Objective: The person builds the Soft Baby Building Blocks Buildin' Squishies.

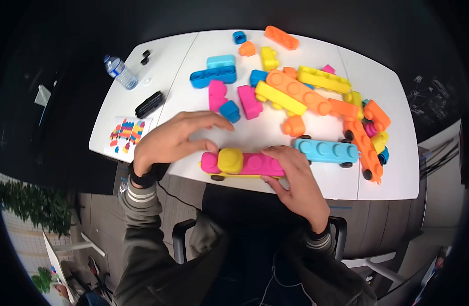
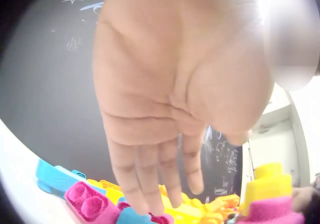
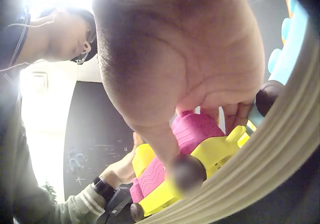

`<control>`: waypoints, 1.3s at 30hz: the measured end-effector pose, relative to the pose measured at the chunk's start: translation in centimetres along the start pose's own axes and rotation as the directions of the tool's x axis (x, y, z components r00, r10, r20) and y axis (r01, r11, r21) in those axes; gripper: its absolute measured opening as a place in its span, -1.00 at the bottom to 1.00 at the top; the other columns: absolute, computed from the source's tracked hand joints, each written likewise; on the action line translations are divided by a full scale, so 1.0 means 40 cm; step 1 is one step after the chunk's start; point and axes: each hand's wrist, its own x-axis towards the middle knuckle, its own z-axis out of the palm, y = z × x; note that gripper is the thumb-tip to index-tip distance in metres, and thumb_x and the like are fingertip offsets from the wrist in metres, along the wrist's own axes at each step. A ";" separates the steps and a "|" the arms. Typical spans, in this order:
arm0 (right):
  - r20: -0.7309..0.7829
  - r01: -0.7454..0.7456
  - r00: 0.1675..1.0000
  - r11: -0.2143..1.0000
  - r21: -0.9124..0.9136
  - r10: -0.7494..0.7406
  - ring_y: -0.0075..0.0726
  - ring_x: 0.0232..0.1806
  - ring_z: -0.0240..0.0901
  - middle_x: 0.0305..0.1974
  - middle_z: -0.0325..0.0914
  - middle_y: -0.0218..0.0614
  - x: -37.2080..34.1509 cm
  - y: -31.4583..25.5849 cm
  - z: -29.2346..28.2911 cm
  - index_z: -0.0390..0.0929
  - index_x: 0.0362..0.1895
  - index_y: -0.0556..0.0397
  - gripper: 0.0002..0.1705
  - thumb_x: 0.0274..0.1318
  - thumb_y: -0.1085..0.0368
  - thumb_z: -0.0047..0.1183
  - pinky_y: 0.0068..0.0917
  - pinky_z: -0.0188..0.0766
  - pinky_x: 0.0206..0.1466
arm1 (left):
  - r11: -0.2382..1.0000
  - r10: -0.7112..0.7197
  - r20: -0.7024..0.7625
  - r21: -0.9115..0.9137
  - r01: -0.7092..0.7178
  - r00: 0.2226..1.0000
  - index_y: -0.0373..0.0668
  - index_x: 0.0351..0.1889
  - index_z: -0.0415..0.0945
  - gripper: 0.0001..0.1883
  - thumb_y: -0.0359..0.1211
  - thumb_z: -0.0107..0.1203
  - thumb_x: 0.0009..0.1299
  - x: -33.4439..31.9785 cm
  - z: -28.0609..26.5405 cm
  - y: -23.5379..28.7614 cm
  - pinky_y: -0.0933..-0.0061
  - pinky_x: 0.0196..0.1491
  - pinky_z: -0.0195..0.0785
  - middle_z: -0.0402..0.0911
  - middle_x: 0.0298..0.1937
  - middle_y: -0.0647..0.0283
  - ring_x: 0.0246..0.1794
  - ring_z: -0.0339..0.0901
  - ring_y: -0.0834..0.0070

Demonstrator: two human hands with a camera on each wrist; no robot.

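A toy car (image 1: 255, 164) of building blocks stands at the table's near edge. It has a yellow wheeled base (image 3: 155, 199), pink blocks on top and a yellow block (image 1: 230, 160) above its left part. My right hand (image 1: 298, 179) holds the car's right end, thumb on the near side and fingers over the far side. My left hand (image 1: 173, 135) hovers at the car's left end, its fingers stretched forward and apart; its thumb tip is right by the pink end. In the left wrist view its palm (image 2: 165, 84) faces the camera, holding nothing.
A light-blue wheeled base (image 1: 326, 151) stands close to the right hand, with an orange wheeled base (image 1: 367, 153) beyond. Loose blocks, among them a blue block (image 1: 229, 111), spread over the table's middle. A picture sheet (image 1: 126, 133), black case (image 1: 149, 104) and water bottle (image 1: 121, 72) lie left.
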 end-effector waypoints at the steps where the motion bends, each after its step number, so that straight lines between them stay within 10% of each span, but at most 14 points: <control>1: -0.019 -0.003 1.000 1.000 -0.012 0.003 0.27 0.45 0.53 0.35 0.66 -0.04 -0.003 0.003 0.002 0.62 0.48 0.03 -0.36 0.36 0.37 0.48 0.04 0.39 0.55 | 0.997 0.001 -0.048 0.081 0.003 0.999 -0.21 0.45 0.66 -0.56 -0.19 0.30 0.72 0.014 -0.009 -0.004 -0.05 0.51 0.55 0.76 0.44 0.01 0.49 0.69 -0.04; 14: -0.003 0.037 0.999 0.999 -0.007 -0.037 0.29 0.43 0.53 0.33 0.67 -0.04 -0.001 0.000 0.005 0.62 0.48 0.03 -0.39 0.40 0.32 0.46 0.04 0.38 0.55 | 0.882 -0.082 -0.336 0.413 0.225 0.938 -0.10 0.66 0.55 -0.48 -0.21 0.21 0.80 0.267 -0.149 -0.463 0.09 0.52 0.54 0.66 0.42 -0.11 0.42 0.68 -0.03; 17: 0.010 0.052 0.999 0.999 -0.013 -0.052 0.32 0.43 0.53 0.32 0.68 -0.01 -0.003 0.001 0.010 0.63 0.47 0.04 -0.39 0.40 0.32 0.46 0.04 0.38 0.56 | 0.802 -0.263 -0.376 0.426 0.418 0.889 -0.12 0.55 0.62 -0.57 -0.27 0.24 0.78 0.280 -0.138 -0.412 0.07 0.49 0.54 0.65 0.31 -0.09 0.36 0.67 -0.04; 27: -0.004 -0.025 1.000 0.997 -0.078 0.025 0.35 0.42 0.52 0.32 0.67 0.01 -0.003 -0.014 0.019 0.63 0.47 0.04 -0.39 0.39 0.32 0.47 0.06 0.36 0.58 | 0.902 -0.164 -0.492 0.276 0.332 0.855 -0.26 0.21 0.60 -0.82 -0.40 0.20 0.76 0.226 -0.122 -0.313 -0.08 0.34 0.54 0.76 0.14 -0.15 0.27 0.71 -0.15; 32: 0.018 -0.046 0.999 0.994 -0.101 0.048 0.37 0.44 0.51 0.36 0.66 0.02 -0.003 -0.014 0.018 0.60 0.53 0.03 -0.33 0.40 0.29 0.48 0.08 0.34 0.61 | 0.891 0.230 -0.653 0.439 0.112 0.722 -0.26 0.30 0.43 -0.71 -0.22 -0.03 0.91 0.197 -0.067 -0.127 -0.09 0.21 0.53 0.70 0.07 -0.11 0.04 0.69 -0.17; 39: -0.195 -0.008 0.981 0.999 -0.044 -0.001 0.29 0.65 0.44 0.72 0.42 0.04 -0.009 -0.012 0.014 0.34 0.80 -0.02 0.16 0.20 0.19 0.69 0.06 0.33 0.72 | 0.991 0.113 -0.506 0.123 -0.058 0.855 -0.27 0.31 0.40 -0.64 -0.13 -0.12 0.96 0.075 0.017 0.158 0.17 0.08 0.51 0.66 0.01 -0.04 -0.14 0.65 0.02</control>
